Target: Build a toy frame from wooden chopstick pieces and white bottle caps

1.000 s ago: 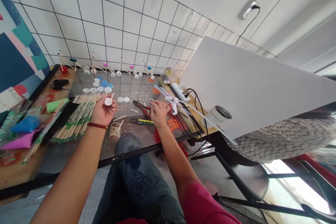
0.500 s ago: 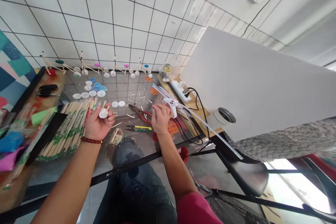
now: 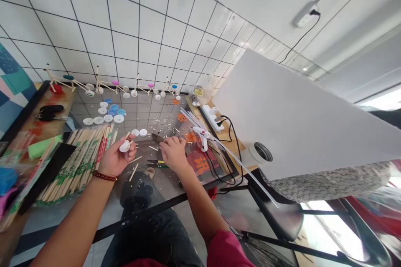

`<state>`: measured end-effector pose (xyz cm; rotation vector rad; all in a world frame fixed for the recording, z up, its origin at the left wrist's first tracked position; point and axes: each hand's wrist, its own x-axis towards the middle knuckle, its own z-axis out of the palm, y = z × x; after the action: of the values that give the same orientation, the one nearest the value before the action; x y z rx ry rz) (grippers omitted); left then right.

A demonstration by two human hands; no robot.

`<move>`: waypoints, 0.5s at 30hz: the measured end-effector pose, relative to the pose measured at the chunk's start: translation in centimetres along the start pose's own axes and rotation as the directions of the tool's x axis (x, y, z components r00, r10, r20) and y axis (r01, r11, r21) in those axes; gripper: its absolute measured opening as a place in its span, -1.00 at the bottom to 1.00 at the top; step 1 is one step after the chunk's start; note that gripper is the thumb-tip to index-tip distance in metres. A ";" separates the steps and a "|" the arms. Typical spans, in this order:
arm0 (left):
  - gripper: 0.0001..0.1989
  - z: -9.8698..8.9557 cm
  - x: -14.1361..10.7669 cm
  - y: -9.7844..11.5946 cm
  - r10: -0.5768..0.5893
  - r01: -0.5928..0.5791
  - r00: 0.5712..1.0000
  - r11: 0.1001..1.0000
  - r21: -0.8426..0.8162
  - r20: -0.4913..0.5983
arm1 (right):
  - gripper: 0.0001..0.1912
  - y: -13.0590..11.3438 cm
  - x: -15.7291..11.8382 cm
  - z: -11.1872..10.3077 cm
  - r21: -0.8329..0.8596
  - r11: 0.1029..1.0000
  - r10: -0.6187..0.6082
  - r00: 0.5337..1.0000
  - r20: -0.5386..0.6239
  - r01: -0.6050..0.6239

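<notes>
My left hand [image 3: 116, 157] is closed around a white bottle cap [image 3: 124, 146] with short wooden stick pieces at it, one poking up past the fingertips. My right hand [image 3: 173, 153] lies over the handles of the pliers [image 3: 157, 138], its fingers curled down on them; the dark jaws stick out to the left. Just below, yellow-and-green snips [image 3: 156, 163] are partly hidden by that hand. Two white caps [image 3: 143, 132] lie beyond, between the hands. A white hot glue gun [image 3: 202, 135] rests to the right of my right hand.
Blue and white caps [image 3: 108, 118] lie at the back left. Small stick-and-cap models [image 3: 150, 86] line the wall edge. Bundled wooden chopsticks [image 3: 77, 162] lie left. A power strip [image 3: 212, 117], cables and a large white board [image 3: 300, 121] are on the right.
My right hand has moved left from beside the glue gun onto the pliers' handles. My left hand still holds the cap. The view has shifted slightly.
</notes>
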<state>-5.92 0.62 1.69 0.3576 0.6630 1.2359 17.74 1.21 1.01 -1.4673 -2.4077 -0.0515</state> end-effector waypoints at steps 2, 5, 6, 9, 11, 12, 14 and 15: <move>-0.82 0.0 0.0 -0.2 -0.014 0.014 1.000 1.000 0.023 -0.006 | -0.83 -0.5 0.8 0.0 -0.015 1.000 -0.015 0.998 0.068 0.016; -0.82 0.2 0.0 -0.6 0.012 -0.009 1.000 0.993 0.118 -0.017 | -0.83 -1.1 1.6 0.3 -0.027 0.998 -0.050 0.989 0.138 0.055; -0.81 0.3 0.1 -0.8 0.033 -0.029 0.999 0.987 0.160 -0.020 | -0.83 -1.3 1.8 0.4 -0.031 0.997 -0.058 0.986 0.153 0.063; -0.73 0.4 0.2 -1.4 0.095 -0.080 0.995 0.956 0.283 -0.037 | -0.85 -1.6 2.5 0.6 -0.016 0.998 -0.054 0.986 0.156 0.057; -0.68 0.4 0.3 -1.8 0.120 -0.093 0.991 0.929 0.357 -0.056 | -0.88 -1.7 3.1 0.6 0.072 0.997 -0.009 0.995 0.099 0.002; -0.66 0.4 0.4 -2.0 0.129 -0.094 0.990 0.917 0.388 -0.064 | -0.89 -1.7 3.4 0.5 0.163 0.986 0.024 0.998 0.064 -0.034; -0.66 0.4 0.4 -2.4 0.130 -0.086 0.989 0.899 0.429 -0.075 | -0.88 -1.8 4.0 0.5 0.433 0.895 0.108 0.994 0.024 -0.107; -0.67 0.5 0.4 -2.5 0.122 -0.076 0.989 0.898 0.434 -0.079 | -0.87 -1.8 4.2 0.5 0.577 0.805 0.147 0.989 0.033 -0.139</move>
<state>-3.66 0.26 0.46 0.7055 1.0237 1.2047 14.24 4.09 1.96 -1.3248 -2.0197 0.6507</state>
